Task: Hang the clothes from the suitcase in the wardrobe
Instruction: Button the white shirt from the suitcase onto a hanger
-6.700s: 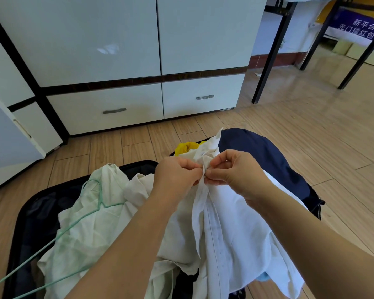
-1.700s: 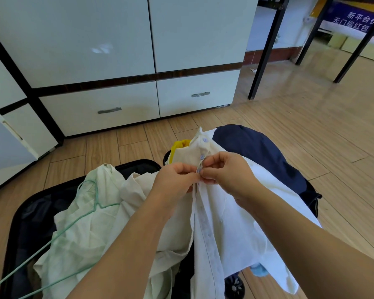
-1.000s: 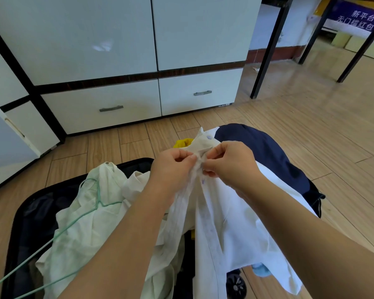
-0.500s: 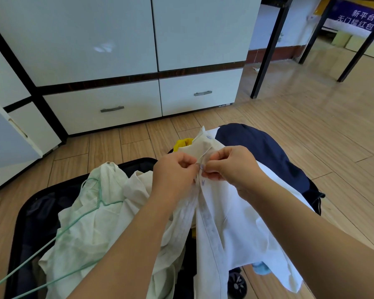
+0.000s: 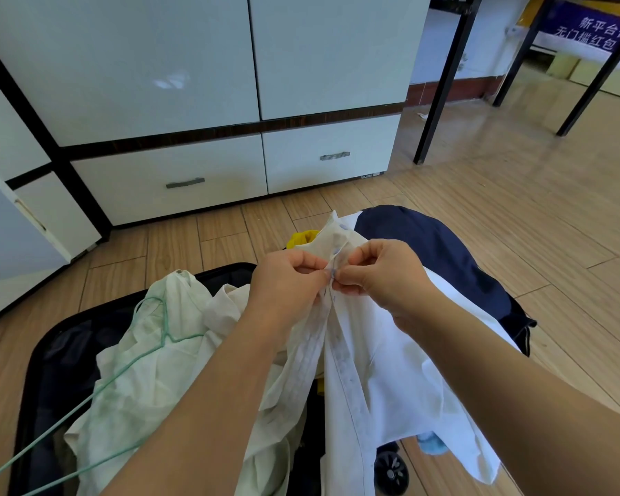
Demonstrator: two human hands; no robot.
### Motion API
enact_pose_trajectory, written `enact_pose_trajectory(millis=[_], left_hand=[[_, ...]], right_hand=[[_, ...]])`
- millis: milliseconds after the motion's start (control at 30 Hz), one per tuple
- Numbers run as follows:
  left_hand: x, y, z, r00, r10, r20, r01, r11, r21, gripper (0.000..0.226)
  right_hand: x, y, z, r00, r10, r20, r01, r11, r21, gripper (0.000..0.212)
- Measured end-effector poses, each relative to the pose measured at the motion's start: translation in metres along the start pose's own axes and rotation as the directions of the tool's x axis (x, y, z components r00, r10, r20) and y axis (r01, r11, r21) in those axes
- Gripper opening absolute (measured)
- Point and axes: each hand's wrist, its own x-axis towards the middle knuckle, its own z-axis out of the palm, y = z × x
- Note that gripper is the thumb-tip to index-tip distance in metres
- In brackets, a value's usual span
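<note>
I hold a white button-up shirt (image 5: 383, 370) above an open black suitcase (image 5: 47, 356) on the floor. My left hand (image 5: 287, 281) pinches one edge of the shirt's front placket near the collar. My right hand (image 5: 380, 273) pinches the opposite edge at a small button, fingertips almost touching. A pale greenish-white garment (image 5: 151, 381) lies crumpled in the suitcase with a thin green wire hanger (image 5: 151, 338) across it. A navy garment (image 5: 441, 259) and a bit of yellow cloth (image 5: 303, 238) lie behind the shirt.
The white wardrobe (image 5: 201, 66) with shut doors and two drawers (image 5: 179, 180) stands straight ahead; an open door panel (image 5: 11, 238) juts out at left. Black metal table legs (image 5: 444, 80) rise at the right over wooden flooring (image 5: 516, 216). A suitcase wheel (image 5: 391, 472) shows below.
Both hands have stayed together at the shirt's placket, shifting only slightly along it near the collar. The shirt still hangs from my fingers over the suitcase.
</note>
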Motion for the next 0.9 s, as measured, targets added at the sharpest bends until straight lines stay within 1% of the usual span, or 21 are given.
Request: enact_pose_trajectory(millis=[100,200,333,433,500,533,600,633,700,800,867,900], left_hand=[[-0.002,0.006,-0.005,0.996,-0.060,0.072,0.066,0.995,-0.080,0.015],[-0.002,0.009,-0.006,0.982,-0.126,0.138,0.148,0.974,-0.169,0.015],[-0.002,0.003,-0.003,0.984,-0.131,0.120,0.153,0.967,-0.202,0.013],[-0.001,0.000,-0.003,0.985,-0.119,0.124,0.140,0.975,-0.174,0.011],[0.000,-0.002,-0.004,0.990,-0.094,0.101,0.105,0.988,-0.112,0.012],[0.000,-0.003,-0.003,0.995,-0.066,0.080,0.072,0.995,-0.067,0.012],[0.000,-0.006,-0.001,0.999,0.022,0.041,-0.023,0.999,0.039,0.014],[-0.001,-0.007,0.001,0.997,0.071,0.030,-0.073,0.994,0.084,0.015],[-0.002,-0.009,0.005,0.989,0.148,0.020,-0.150,0.979,0.141,0.019],[-0.003,-0.010,0.011,0.976,0.215,0.020,-0.215,0.954,0.208,0.022],[-0.003,-0.010,0.015,0.975,0.224,0.009,-0.220,0.948,0.231,0.024],[-0.002,-0.010,0.016,0.978,0.208,0.002,-0.204,0.958,0.201,0.023]], right_hand=[[0.002,0.002,-0.002,0.999,-0.024,-0.024,0.023,0.999,-0.048,0.011],[0.003,0.004,-0.004,0.998,-0.055,-0.023,0.054,0.996,-0.075,0.016],[0.002,0.005,-0.003,0.994,-0.096,0.058,0.101,0.989,-0.110,0.022],[0.003,0.008,-0.003,0.994,-0.089,0.065,0.096,0.988,-0.121,0.023],[0.004,0.009,-0.004,0.996,-0.068,0.059,0.073,0.993,-0.089,0.019],[0.004,0.009,-0.003,0.997,-0.048,0.062,0.051,0.998,-0.040,0.016],[0.004,0.008,-0.003,0.998,-0.008,0.061,0.005,0.999,0.046,0.016],[0.005,0.008,-0.002,0.999,0.008,0.047,-0.010,0.999,0.053,0.018],[0.006,0.009,-0.002,0.999,0.030,-0.010,-0.030,0.999,0.031,0.019],[0.008,0.010,-0.001,0.996,0.017,-0.091,-0.021,0.999,-0.044,0.026],[0.007,0.009,-0.002,0.993,-0.011,-0.115,0.004,0.998,-0.061,0.031],[0.007,0.010,-0.002,0.991,-0.027,-0.127,0.019,0.998,-0.066,0.032]])
